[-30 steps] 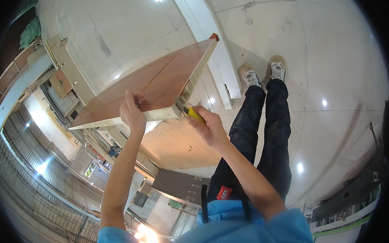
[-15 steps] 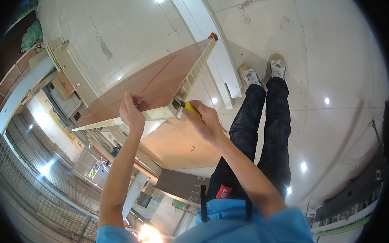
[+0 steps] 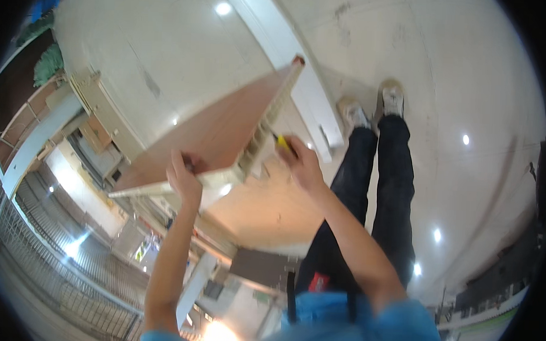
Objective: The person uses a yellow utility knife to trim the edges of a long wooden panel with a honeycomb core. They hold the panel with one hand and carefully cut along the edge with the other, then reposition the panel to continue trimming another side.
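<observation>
Clasped in right hand (image 3: pixel 301 167): yellow-handled knife (image 3: pixel 284 145); best angled away from left hand (image 3: pixel 185 177), at hollow-core wood-grain panel (image 3: pixel 223 129), finger closure impossible to tell.

The panel (image 3: pixel 217 128) slants ahead of the person, with the left hand (image 3: pixel 184 177) at its near edge, fingers over its face. The right hand (image 3: pixel 302 166), to the right of the panel, holds a tool (image 3: pixel 284 145) whose tip points toward the panel's side edge; whether they touch is unclear. The panel's far corner overlaps a long beam (image 3: pixel 261 20), which runs between the panel and the shoes (image 3: pixel 392 101). The shoes are on the floor (image 3: pixel 478 76), right of the beam. Below the panel in view, between the forearms, shows a board (image 3: pixel 265 210), with a cabinet (image 3: pixel 256 267) lower still
</observation>
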The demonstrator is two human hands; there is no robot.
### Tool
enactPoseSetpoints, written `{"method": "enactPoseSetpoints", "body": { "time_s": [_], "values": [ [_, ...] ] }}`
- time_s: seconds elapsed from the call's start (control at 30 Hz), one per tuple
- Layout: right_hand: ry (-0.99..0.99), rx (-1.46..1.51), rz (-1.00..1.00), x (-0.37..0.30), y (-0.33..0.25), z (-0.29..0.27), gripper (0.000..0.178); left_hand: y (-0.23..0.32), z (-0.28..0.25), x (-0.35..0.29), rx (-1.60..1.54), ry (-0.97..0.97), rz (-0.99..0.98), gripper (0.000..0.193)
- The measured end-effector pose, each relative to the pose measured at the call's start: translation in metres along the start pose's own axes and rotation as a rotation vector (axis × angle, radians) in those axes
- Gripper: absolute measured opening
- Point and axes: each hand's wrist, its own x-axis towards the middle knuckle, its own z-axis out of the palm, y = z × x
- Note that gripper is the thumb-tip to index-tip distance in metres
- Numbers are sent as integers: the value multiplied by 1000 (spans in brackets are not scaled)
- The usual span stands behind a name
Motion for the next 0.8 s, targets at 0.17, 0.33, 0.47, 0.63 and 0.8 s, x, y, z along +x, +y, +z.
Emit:
{"method": "enactPoseSetpoints", "body": {
  "time_s": [0.17,0.33,0.47,0.63,0.8],
  "values": [
    [-97,480,157,-11,-6,11,36,0,-1,2,12,13,9,62],
    [-227,594,276,4,-10,-7,34,4,-1,0,56,15,14,62],
    [-305,435,329,11,-9,-12,38,4,0,2,73,-1,32,62],
    [-296,342,367,18,-8,-15,43,2,-1,1,103,-11,87,62],
    [-307,309,357,22,-10,-14,44,2,-1,0,56,-8,46,61]
  ]
}}
